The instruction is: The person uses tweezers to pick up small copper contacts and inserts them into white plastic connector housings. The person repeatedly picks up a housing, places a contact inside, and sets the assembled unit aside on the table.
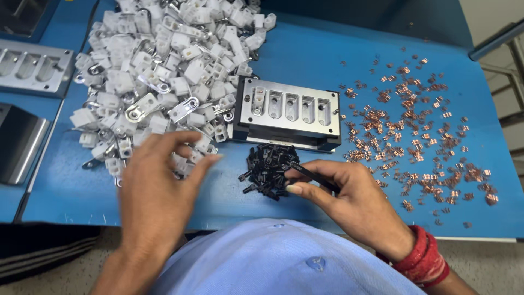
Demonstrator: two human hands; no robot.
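My left hand [158, 191] hovers blurred over the near edge of a big heap of white plastic parts with metal tabs [158, 71]; its fingers are spread and hold nothing that I can see. My right hand [344, 196] pinches black tweezers [314, 176], whose tips reach into a small pile of black plastic pieces [267, 166]. Just behind that pile stands a grey metal fixture block [289, 109] with several slots; one slot at its left end holds a white part.
Many small copper clips [420, 142] lie scattered over the right side of the blue table [305, 54]. A second metal fixture [33, 68] sits at the far left, with a grey metal box [19, 142] below it. Red bangles circle my right wrist.
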